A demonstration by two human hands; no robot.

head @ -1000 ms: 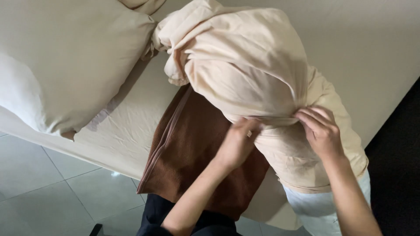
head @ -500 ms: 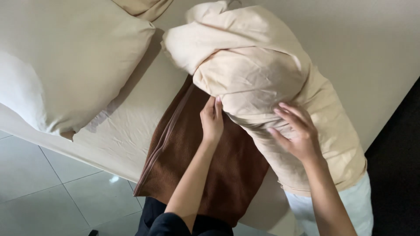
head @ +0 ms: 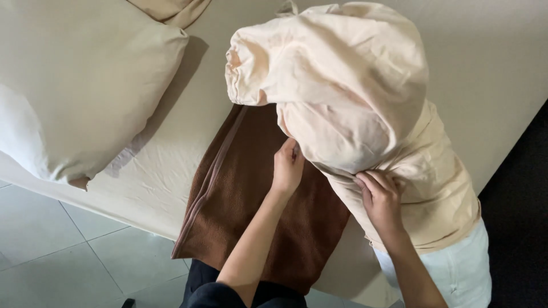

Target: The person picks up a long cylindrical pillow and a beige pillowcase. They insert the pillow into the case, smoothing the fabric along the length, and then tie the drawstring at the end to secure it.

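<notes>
Head view: left hand (head: 287,169) flat against the underside of the cream pillowcase (head: 342,85), fingers tucked under its edge, above the brown blanket (head: 257,205); right hand (head: 381,197) pinching the pillowcase's lower fold; long pillow (head: 445,188) half covered, lying on the bed (head: 171,148); big pillow (head: 74,85) at left.

Both bare forearms reached forward from bottom edge, roughly parallel. Left hand (head: 287,167) extended flat, fingers together, pointing up and away, thumb tucked alongside. Right hand (head: 381,195) sat near it, palm down, fingers curled in pinching grip, wrist slightly bent.
</notes>
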